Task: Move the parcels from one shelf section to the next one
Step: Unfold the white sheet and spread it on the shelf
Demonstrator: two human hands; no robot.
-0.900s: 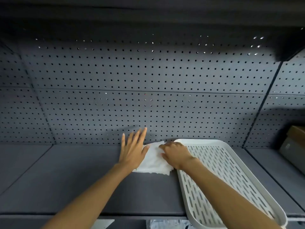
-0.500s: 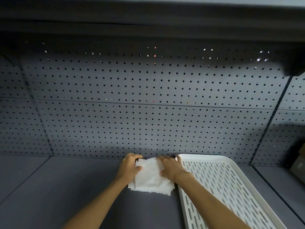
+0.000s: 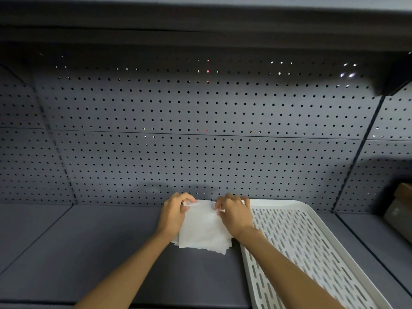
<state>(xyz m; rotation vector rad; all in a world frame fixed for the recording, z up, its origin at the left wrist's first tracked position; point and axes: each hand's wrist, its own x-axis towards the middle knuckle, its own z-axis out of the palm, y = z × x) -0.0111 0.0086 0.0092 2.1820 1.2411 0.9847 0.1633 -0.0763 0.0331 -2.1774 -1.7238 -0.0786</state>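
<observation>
A white folded cloth (image 3: 204, 230) lies on the grey shelf (image 3: 93, 253), near the perforated back panel. My left hand (image 3: 175, 214) pinches its far left corner with curled fingers. My right hand (image 3: 235, 214) pinches its far right corner. Both forearms reach in from the bottom of the view. A white slotted plastic tray (image 3: 296, 246) lies flat on the shelf right of the cloth, its left rim partly under my right forearm.
The grey pegboard back wall (image 3: 200, 152) rises behind the shelf. A dark upright (image 3: 356, 152) divides this section from the right one, where a brown cardboard box (image 3: 401, 204) sits at the frame edge. An upper shelf (image 3: 200, 14) overhangs.
My left hand went from flat on the cloth to pinching its far corner. My right hand shifted to the other far corner. The view tilted up.
</observation>
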